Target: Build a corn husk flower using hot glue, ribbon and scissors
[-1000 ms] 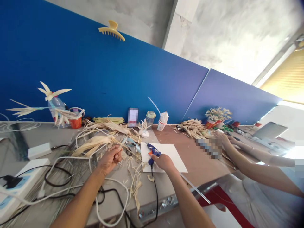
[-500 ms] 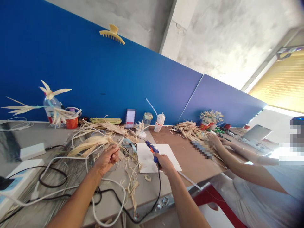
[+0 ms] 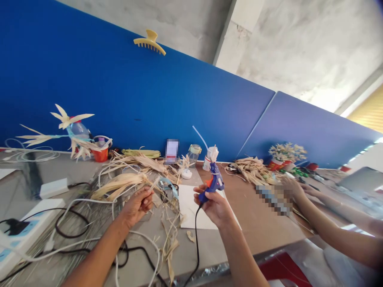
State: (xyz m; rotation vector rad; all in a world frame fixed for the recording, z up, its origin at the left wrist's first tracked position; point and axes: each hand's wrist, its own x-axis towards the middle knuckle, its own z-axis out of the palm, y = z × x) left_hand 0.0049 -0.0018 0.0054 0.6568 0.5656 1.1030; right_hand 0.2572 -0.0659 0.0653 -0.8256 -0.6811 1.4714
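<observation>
Hands at a cluttered craft table (image 3: 263, 223): the right hand (image 3: 215, 205) is clamped round one blue plastic glue gun (image 3: 214, 181), held nozzle-up above one white paper sheet (image 3: 188, 209), with its black cord (image 3: 196, 239) running off the edge. The left hand (image 3: 139, 203), well apart, pinches a thin husk strip (image 3: 155, 182) beside a pile of pale, fibrous husks (image 3: 122, 181). One yellow toothed hair clip (image 3: 149, 41) sits atop the blue partition (image 3: 119, 91). A co-worker's hand (image 3: 295, 188) reaches in at right; what it touches is blurred.

Single head-worn view, tilted, facing forward and down over the cluttered desk (image 3: 263, 223), blue partition (image 3: 125, 99) close behind
</observation>
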